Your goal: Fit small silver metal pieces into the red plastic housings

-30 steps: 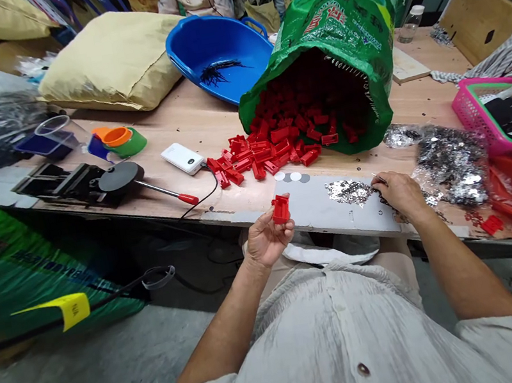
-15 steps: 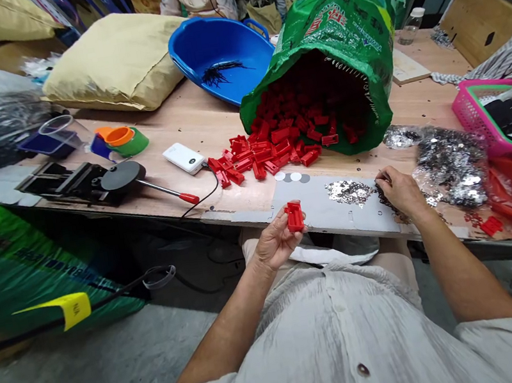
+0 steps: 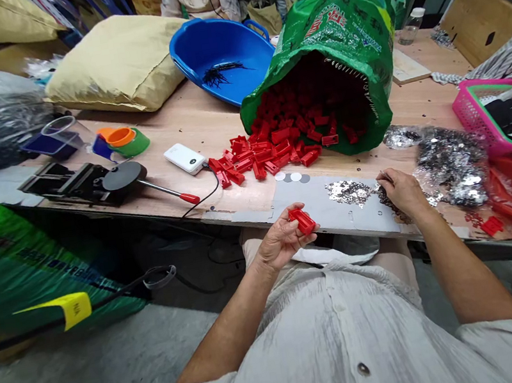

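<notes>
My left hand (image 3: 279, 239), just off the table's front edge, is closed on a small red plastic housing (image 3: 303, 221) that lies tilted in the fingers. My right hand (image 3: 402, 192) is pinched shut over a heap of small dark metal pieces (image 3: 387, 198) at the right of the grey board (image 3: 309, 204). Whatever sits between those fingertips is too small to make out. Flat silvery metal pieces (image 3: 349, 192) lie spread on the board, left of the right hand. Many loose red housings (image 3: 257, 155) spill from the mouth of a green woven sack (image 3: 358, 20).
A black hand press (image 3: 85, 186) with a red-tipped lever and a white power bank (image 3: 185, 158) are to the left. Behind are a blue basin (image 3: 238, 78) and a stuffed beige sack (image 3: 114, 65). A bag of metal pieces (image 3: 453, 163) and a pink basket (image 3: 471, 112) stand right.
The red housing has turned from upright to tilted in my left hand, which has shifted slightly right. My right hand stays pinched at the dark heap, almost unmoved.
</notes>
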`<state>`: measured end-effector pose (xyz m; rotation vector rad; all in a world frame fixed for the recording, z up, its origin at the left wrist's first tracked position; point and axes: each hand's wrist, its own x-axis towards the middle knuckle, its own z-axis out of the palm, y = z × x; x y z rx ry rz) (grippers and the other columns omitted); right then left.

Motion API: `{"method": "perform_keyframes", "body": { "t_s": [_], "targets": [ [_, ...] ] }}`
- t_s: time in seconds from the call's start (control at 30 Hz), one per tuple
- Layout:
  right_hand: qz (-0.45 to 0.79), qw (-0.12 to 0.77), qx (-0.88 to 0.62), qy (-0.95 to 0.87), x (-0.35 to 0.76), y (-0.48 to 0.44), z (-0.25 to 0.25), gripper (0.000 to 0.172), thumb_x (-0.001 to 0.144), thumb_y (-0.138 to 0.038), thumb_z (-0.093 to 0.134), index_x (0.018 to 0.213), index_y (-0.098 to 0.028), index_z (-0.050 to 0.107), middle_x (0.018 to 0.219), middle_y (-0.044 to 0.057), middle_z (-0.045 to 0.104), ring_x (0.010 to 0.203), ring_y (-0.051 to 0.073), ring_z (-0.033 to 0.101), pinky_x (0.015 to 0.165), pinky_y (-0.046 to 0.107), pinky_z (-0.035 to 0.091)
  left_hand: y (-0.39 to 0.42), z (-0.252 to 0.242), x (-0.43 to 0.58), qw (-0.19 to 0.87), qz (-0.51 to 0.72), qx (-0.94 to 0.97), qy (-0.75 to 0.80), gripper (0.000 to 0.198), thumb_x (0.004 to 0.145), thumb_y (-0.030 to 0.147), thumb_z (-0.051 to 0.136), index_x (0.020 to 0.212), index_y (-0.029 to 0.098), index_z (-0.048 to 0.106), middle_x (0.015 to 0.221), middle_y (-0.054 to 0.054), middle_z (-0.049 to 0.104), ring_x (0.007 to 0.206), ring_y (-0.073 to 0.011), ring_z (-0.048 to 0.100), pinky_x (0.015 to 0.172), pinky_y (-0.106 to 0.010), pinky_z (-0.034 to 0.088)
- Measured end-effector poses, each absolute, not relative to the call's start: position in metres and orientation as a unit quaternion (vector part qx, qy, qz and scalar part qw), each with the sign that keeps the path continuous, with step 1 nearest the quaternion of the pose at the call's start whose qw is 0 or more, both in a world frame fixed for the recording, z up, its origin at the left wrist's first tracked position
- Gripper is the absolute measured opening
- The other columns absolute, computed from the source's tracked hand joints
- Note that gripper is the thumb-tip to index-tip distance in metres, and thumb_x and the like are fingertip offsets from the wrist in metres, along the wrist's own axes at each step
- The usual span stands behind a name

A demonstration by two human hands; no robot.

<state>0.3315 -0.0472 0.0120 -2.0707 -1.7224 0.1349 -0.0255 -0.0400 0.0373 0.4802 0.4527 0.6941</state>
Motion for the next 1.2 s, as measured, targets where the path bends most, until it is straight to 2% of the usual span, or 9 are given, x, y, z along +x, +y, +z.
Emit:
{"method": "perform_keyframes", "body": {
  "t_s": [0.13,0.33,0.47,0.53,0.63,0.7,0.83,1.2],
  "targets": [
    [0.034,0.207,-0.740,-0.639,0.333,-0.048,0.011,0.015,0.087,-0.028,0.049,0.093,-0.023,0.062,0.092,0.009,0.069,0.086,0.026,0.062,0.076,0.036,0.044,-0.040,0.038,-0.024,0.888,0.333,0.231,0.216,0.050,0.076,0.019,0.073,0.121,0.021,0.051,0.093,-0.003,0.069,0.091,-0.0224,0.073,0.078,-0.030,0.059],
    [0.056,0.236,-0.738,-0.630,0.333,-0.051,0.011,0.014,0.086,-0.030,0.051,0.094,-0.023,0.061,0.089,0.006,0.069,0.082,0.023,0.062,0.074,0.034,0.044,-0.042,0.039,-0.021,0.880,0.338,0.239,0.231,0.054,0.076,0.016,0.070,0.125,0.024,0.049,0.093,-0.003,0.068,0.093,-0.0239,0.073,0.078,-0.032,0.058],
    [0.068,0.259,-0.751,-0.604,0.332,-0.054,0.017,0.015,0.085,-0.031,0.053,0.093,-0.023,0.062,0.086,0.006,0.070,0.074,0.021,0.061,0.069,0.033,0.042,-0.041,0.043,-0.014,0.876,0.328,0.253,0.249,0.048,0.073,0.015,0.071,0.116,0.022,0.053,0.093,-0.003,0.067,0.095,-0.0257,0.072,0.074,-0.030,0.059],
    [0.088,0.287,-0.754,-0.585,0.330,-0.056,0.022,0.014,0.085,-0.034,0.055,0.091,-0.023,0.063,0.085,0.004,0.070,0.071,0.019,0.061,0.068,0.031,0.042,-0.041,0.045,-0.007,0.872,0.316,0.266,0.263,0.041,0.073,0.019,0.073,0.109,0.020,0.055,0.091,-0.003,0.066,0.091,-0.0244,0.073,0.069,-0.029,0.059],
    [0.141,0.333,-0.736,-0.572,0.321,-0.063,0.029,0.017,0.085,-0.039,0.058,0.088,-0.023,0.062,0.083,0.003,0.069,0.070,0.017,0.060,0.067,0.029,0.043,-0.041,0.045,0.011,0.852,0.292,0.312,0.304,0.034,0.075,0.034,0.075,0.099,0.018,0.056,0.080,0.000,0.063,0.073,-0.0191,0.071,0.054,-0.024,0.055],
    [0.184,0.363,-0.712,-0.572,0.311,-0.070,0.033,0.020,0.086,-0.042,0.059,0.088,-0.022,0.062,0.082,0.002,0.068,0.069,0.016,0.059,0.065,0.029,0.044,-0.042,0.043,0.026,0.831,0.264,0.358,0.336,0.037,0.075,0.043,0.074,0.096,0.018,0.055,0.070,0.002,0.059,0.063,-0.0162,0.068,0.046,-0.020,0.049],
    [0.248,0.391,-0.670,-0.580,0.287,-0.085,0.040,0.021,0.087,-0.044,0.060,0.091,-0.023,0.062,0.085,0.003,0.067,0.072,0.016,0.059,0.066,0.028,0.045,-0.044,0.039,0.058,0.811,0.205,0.422,0.350,0.044,0.075,0.054,0.071,0.096,0.018,0.057,0.061,0.003,0.058,0.056,-0.0130,0.064,0.043,-0.018,0.044],
    [0.260,0.381,-0.654,-0.600,0.262,-0.105,0.048,0.019,0.089,-0.041,0.060,0.092,-0.022,0.062,0.082,0.003,0.068,0.071,0.016,0.060,0.065,0.028,0.046,-0.051,0.030,0.088,0.811,0.223,0.444,0.309,0.035,0.075,0.048,0.068,0.085,0.017,0.053,0.058,0.004,0.057,0.046,-0.0092,0.058,0.038,-0.015,0.035]
  ]
}}
